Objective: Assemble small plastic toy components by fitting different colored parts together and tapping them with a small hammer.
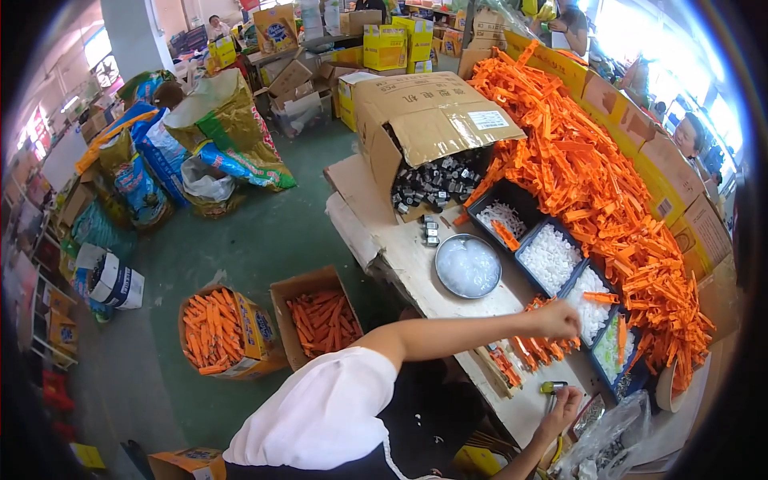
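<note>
My left hand reaches across the bench with its fingers curled together, over a row of orange plastic housings and beside a bin of small white parts. Whatever it pinches is too small or hidden to make out. Lower down, my right hand has its fingers closed at a small dark cylinder with a yellow-green end, just above the bench top. An orange housing lies across the white parts.
Loose orange housings form a large heap behind the bins. A carton of small metal motors and a round metal bowl stand on the bench. Boxes of orange pieces sit on the floor to the left. A clear plastic bag lies near right.
</note>
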`<state>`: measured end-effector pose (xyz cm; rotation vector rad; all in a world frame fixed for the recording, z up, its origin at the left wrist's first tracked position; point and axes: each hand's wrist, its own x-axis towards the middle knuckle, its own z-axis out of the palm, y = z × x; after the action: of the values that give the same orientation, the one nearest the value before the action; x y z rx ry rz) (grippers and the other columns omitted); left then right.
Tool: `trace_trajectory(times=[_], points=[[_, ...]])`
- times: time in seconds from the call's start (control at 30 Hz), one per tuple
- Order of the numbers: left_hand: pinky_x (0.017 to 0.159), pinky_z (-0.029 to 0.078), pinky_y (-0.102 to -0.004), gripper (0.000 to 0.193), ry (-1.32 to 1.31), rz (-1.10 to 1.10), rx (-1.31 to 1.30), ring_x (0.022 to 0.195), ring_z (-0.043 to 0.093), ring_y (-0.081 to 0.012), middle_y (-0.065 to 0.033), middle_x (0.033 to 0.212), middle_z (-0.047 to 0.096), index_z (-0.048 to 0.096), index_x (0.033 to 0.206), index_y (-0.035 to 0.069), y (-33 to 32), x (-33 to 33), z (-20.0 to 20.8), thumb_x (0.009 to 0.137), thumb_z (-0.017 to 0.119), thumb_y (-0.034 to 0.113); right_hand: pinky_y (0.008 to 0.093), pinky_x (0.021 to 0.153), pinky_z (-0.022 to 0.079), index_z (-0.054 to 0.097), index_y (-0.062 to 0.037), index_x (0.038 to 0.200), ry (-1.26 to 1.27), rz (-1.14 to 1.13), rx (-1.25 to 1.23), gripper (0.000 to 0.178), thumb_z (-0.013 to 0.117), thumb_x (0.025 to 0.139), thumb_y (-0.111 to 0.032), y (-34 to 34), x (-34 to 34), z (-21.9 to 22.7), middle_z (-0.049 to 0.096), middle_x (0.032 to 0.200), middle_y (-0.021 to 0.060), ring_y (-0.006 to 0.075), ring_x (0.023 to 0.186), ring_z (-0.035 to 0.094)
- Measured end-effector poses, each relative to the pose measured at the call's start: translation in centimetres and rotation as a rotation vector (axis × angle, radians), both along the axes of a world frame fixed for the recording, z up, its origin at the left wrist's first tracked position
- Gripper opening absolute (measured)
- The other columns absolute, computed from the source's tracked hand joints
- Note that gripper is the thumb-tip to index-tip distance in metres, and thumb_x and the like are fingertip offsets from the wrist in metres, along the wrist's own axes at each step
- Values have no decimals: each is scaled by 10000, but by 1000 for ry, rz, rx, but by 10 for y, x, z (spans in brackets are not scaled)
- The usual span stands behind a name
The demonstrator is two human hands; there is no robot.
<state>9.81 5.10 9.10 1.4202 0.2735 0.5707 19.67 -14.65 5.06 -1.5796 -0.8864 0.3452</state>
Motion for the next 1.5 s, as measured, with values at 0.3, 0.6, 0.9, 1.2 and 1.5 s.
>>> trace_trajectory(times=[0.3, 0.6, 0.9, 1.2, 1.5], points=[[392, 449, -216, 143, -56, -48, -246, 478, 546, -81, -33, 613, 563, 594, 801, -8, -66, -78, -46, 812, 582, 134, 188, 611, 294, 441, -66, 772, 129, 218, 29, 143, 485, 889, -137, 25, -61, 7, 386, 696, -32, 56, 653, 345], [361, 399, -180, 129, -120, 38, -294, 424, 512, -52, -6, 599, 553, 584, 775, 9, -85, -85, -50, 825, 554, 123, 177, 592, 347, 461, -58, 790, 261, 266, 82, 128, 495, 888, -133, 28, -72, 3, 461, 703, -13, 52, 629, 425], [399, 399, -171, 147, -135, 57, -150, 499, 509, -39, 4, 659, 529, 558, 833, 26, -86, -88, -58, 868, 530, 166, 188, 566, 409, 483, -57, 817, 602, 385, 148, 106, 516, 878, -136, 31, -69, -4, 546, 707, 20, 69, 595, 506], [357, 368, -175, 140, -116, 12, -412, 468, 474, -35, 13, 644, 503, 530, 904, 31, -86, -92, -50, 891, 492, 165, 182, 598, 356, 475, -51, 823, 408, 232, 189, 107, 511, 882, -133, 27, -79, 8, 483, 730, 6, 58, 622, 428], [412, 430, -203, 127, -180, -153, -508, 511, 513, -61, -26, 669, 541, 558, 887, -4, -89, -106, -41, 834, 566, 111, 201, 627, 333, 457, -48, 790, 290, 265, 197, 137, 514, 878, -135, 20, -82, 14, 438, 740, 2, 75, 650, 395]])
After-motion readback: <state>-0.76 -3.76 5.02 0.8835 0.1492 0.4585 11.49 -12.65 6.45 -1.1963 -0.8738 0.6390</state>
